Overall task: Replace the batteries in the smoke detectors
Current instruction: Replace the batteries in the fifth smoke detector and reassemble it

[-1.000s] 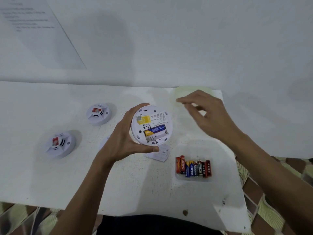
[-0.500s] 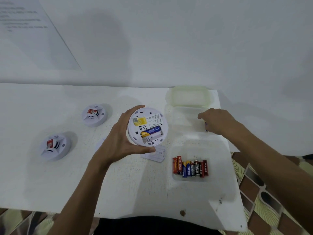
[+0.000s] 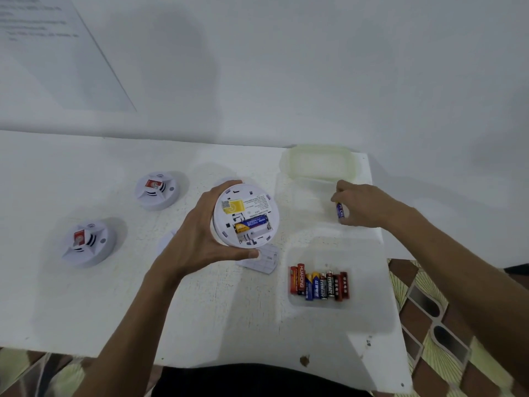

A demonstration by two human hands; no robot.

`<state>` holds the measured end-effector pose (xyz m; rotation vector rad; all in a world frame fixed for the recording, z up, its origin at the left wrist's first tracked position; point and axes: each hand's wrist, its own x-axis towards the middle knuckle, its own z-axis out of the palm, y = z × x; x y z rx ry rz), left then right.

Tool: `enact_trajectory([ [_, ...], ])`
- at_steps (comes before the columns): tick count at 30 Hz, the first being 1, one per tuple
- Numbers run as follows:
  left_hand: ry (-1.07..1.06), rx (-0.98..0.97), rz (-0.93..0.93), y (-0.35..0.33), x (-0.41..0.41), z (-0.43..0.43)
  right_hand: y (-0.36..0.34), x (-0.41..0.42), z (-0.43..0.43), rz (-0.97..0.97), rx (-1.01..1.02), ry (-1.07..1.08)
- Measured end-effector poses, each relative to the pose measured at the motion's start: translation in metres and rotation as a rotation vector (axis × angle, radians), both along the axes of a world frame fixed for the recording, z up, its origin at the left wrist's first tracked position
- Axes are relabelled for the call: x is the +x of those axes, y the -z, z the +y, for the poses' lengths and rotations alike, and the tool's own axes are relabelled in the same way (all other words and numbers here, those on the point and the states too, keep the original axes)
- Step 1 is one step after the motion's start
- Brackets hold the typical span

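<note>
My left hand [image 3: 197, 239] grips a round white smoke detector [image 3: 246, 209], back side up, above the table. Its open compartment shows one blue and yellow battery [image 3: 252, 223] and an empty slot beside it. My right hand [image 3: 362, 206] is at the right, over a clear container, and pinches a small blue battery [image 3: 340, 210]. A clear tray [image 3: 319, 302] near the table's front right holds several batteries [image 3: 319, 283] in a row.
Two more white smoke detectors [image 3: 157, 190] [image 3: 88, 243] lie face up on the white table [image 3: 86, 310] at the left. The detector's loose cover [image 3: 263, 260] lies under my left hand. A pale lid [image 3: 320, 163] lies at the back right. The table's right edge is close.
My right hand moved from above the detector to the right and down into the clear container, and now pinches a blue battery. The left hand kept the detector almost still.
</note>
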<state>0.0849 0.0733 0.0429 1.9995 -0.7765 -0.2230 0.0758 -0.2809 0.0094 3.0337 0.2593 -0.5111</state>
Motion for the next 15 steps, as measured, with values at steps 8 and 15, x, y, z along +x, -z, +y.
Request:
enact_trajectory([
  [8,-0.004,-0.004,0.018,0.001,0.001,-0.002,-0.023,-0.019,0.018,-0.120,0.832,0.325],
  [15,-0.030,-0.010,-0.011,-0.006,-0.002,-0.006,-0.071,-0.050,0.089,-0.192,1.367,0.304],
])
